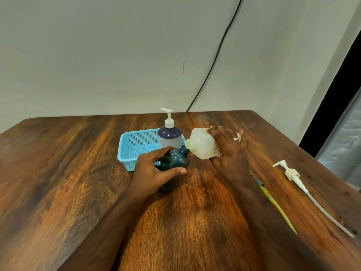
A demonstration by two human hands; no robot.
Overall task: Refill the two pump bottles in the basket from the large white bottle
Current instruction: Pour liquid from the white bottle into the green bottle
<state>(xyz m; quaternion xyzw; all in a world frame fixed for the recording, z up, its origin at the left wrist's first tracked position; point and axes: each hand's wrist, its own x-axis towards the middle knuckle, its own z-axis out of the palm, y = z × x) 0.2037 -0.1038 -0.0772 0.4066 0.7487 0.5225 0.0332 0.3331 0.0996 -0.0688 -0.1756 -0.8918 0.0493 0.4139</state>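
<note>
We see the left hand [154,173] wrapped around a teal pump bottle [175,163] that stands on the wooden worktop [78,182] just in front of the blue basket [132,147]. The thumb lies across the near side of the bottle and the fingers curl round its far side. Its pump is off, and the open threaded neck tilts a little toward the right.

The right hand [228,151] grips the large white bottle [203,143], fingers spread over its top and side, a ring on one finger. We see that bottle tipped over almost on its side, its open mouth pointing left and meeting the rim of the teal bottle's neck. Whether liquid is passing between them we cannot tell, as the joint is small and the white bottle is only faintly translucent.

Behind the teal bottle, a second pump bottle [169,135] stands upright in the right end of the basket, dark purple at the shoulder, pale lower down, with its white pump head fitted. The rest of the basket, as far as we can see it, holds nothing else.

On the right side of the worktop, well apart from the bottles, lies a white pump head with a long dip tube [304,190], the nozzle toward the far side. Between it and the right forearm we see a thin yellow-green strip [277,208] lying on the wood, partly hidden by the arm. A black cable [214,59] runs down the pale wall behind the worktop.
</note>
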